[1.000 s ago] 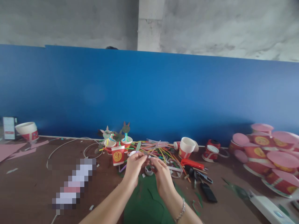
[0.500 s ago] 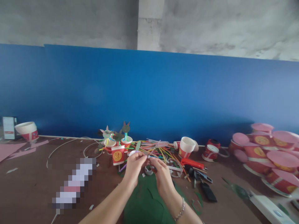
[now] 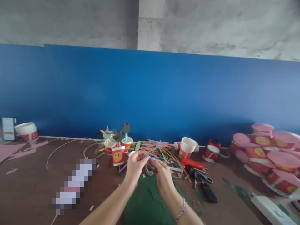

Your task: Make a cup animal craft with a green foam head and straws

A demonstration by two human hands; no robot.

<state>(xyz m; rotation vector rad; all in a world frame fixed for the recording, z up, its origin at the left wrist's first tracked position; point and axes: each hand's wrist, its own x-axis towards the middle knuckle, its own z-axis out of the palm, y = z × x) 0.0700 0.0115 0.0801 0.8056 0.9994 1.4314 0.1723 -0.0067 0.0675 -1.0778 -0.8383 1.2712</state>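
Note:
My left hand (image 3: pixel 137 164) and my right hand (image 3: pixel 161 168) meet above the green paper sheet (image 3: pixel 150 200), thumbs and forefingers pinched together at the tips. A small pale piece shows between them, too small to name. Just behind the left fingers rises a green leaf-shaped paper (image 3: pixel 138 146); whether that hand holds it is hidden. A white rim (image 3: pixel 132 153) peeks out there too. Below the fingertips lies what looks like a roll of clear tape (image 3: pixel 149 171). Behind the hands is a heap of coloured straws (image 3: pixel 161 150).
Left of the hands stand red paper cups (image 3: pixel 118 155) with animal-head cutouts on straws. Further right are white-and-red cups (image 3: pixel 187 147), a red-handled tool (image 3: pixel 193 164), keys with a black fob (image 3: pixel 208 192) and stacked cups with pink discs (image 3: pixel 269 156). A blue panel (image 3: pixel 150 93) borders the table.
The green leaf-shaped paper has shifted very slightly left and down. Both hands stay together in nearly the same place, with only small finger movement.

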